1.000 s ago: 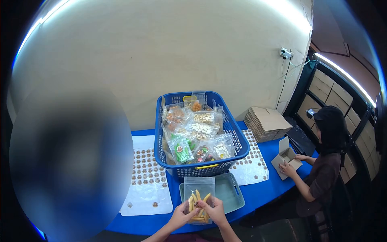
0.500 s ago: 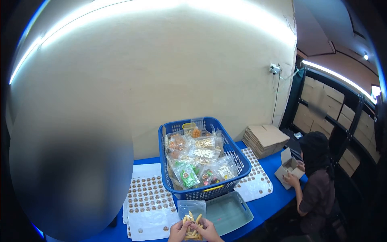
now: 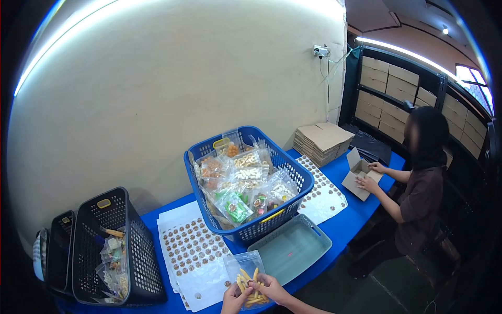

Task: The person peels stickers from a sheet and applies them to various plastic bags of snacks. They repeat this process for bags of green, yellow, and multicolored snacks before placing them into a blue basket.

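A clear plastic bag (image 3: 243, 263) of pale yellow, stick-shaped snacks stands near the lower edge of the view. My left hand (image 3: 235, 301) grips its left side, and my right hand (image 3: 273, 289) grips the right side. Both thumbs meet at the front of the bag, over a small dark spot I cannot make out clearly. Just behind the bag lie sheets of round brown stickers (image 3: 194, 245). A grey-green tray (image 3: 293, 251) is close by on the right.
A blue basket (image 3: 246, 233) full of snack bags stands behind the tray. Dark baskets (image 3: 144, 261) are at left. Flattened cardboard (image 3: 324, 141) is stacked on the blue table (image 3: 342, 256). At right, a co-worker (image 3: 423, 193) handles an open cardboard box (image 3: 358, 180).
My view has turned, shifting the scene left and up, and the dark baskets now show. My hands stay on the bag. The co-worker's box now sits lower, with hands at its rim.
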Demonstrator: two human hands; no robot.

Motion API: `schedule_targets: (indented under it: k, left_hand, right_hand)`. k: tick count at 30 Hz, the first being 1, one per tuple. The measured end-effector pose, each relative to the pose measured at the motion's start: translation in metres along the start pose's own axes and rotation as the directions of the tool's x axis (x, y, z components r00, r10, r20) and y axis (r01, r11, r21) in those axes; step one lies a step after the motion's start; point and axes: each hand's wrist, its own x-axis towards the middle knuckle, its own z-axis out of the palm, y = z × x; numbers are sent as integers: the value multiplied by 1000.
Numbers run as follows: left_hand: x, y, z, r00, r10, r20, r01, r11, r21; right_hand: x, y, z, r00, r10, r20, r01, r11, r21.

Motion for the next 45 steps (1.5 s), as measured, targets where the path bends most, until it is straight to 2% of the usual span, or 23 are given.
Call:
schedule_targets:
  k: [2,5,6,8,11,13,15,16,19,20,21,23,24,27,28,31,32,35,38,39,41,43,45]
  left_hand:
    - [-9,13,-2,999,-30,-12,31,999,44]
    - [-10,-20,-23,996,-57,-62,61,997,53]
    - [-12,-18,-26,998,1,-58,6,994,112]
    - [-19,-12,-31,997,3,-79,3,998,67]
    - [-30,0,-34,985,22,-169,-18,999,29]
    - [-38,9,-38,973,58,-225,-50,998,40]
    - [-43,26,-34,903,78,-423,-153,977,-146]
    - [-45,32,-35,854,73,-516,-219,949,-228]
    - [-47,16,-69,850,212,-482,-279,958,-72]
    - [-47,14,-76,847,255,-467,-299,954,-22]
    - [-52,16,-80,849,312,-426,-288,950,122]
    - [-60,27,-84,854,409,-321,-269,876,400]
    - [-64,32,-85,846,487,-217,-287,760,583]
    - [-76,37,-80,891,454,-1,-361,710,605]
    - [-81,31,-78,946,315,-83,-251,867,431]
    - [-86,33,-90,866,491,-93,-329,701,633]
    - [-89,35,-94,835,541,-103,-358,676,644]
    - [-96,52,-101,808,561,-180,-319,673,667]
    - [-95,52,-111,768,619,-165,-338,609,718]
    - [-92,50,-113,750,643,-154,-350,583,733]
    - [-87,48,-111,722,643,-257,-339,652,678]
    - [-82,44,-118,701,646,-303,-347,680,646]
    - [-77,36,-127,710,542,-450,-330,820,467]
  right_hand:
    - [-2,7,8,999,-34,-10,35,997,74]
    - [-4,8,18,998,-55,15,54,998,23]
    - [-4,12,21,999,-54,9,54,999,-9]
    - [-4,24,28,998,-55,-4,54,996,-77]
    - [-10,30,41,998,43,-34,-48,988,-150]
    - [-15,41,48,997,-74,5,74,977,-198]
    - [-11,69,51,977,-212,22,210,944,-253]
    - [-27,29,74,962,-271,-10,260,931,-255]
    - [-33,38,81,968,-224,111,250,848,-467]
    - [-37,38,86,983,-181,20,178,929,-324]
    - [-43,28,92,961,-274,-26,226,838,-496]
    - [-50,-8,101,879,-474,-55,254,563,-787]
    - [-48,-13,103,735,-673,79,335,259,-906]
    - [-49,-14,120,749,-642,162,325,143,-935]
    - [-46,-6,124,798,-573,188,336,163,-927]
    - [-35,17,129,838,-495,229,445,379,-812]
    - [-37,22,131,912,-359,196,356,461,-813]
    - [-58,13,165,829,-560,-11,357,542,-761]
    - [-68,14,169,763,-647,-2,437,517,-736]
    - [-72,13,170,795,-606,-7,423,563,-710]
    - [-80,8,169,850,-526,-13,385,640,-665]
    - [-81,13,163,840,-542,5,399,612,-683]
    - [-82,19,157,840,-542,14,403,607,-685]
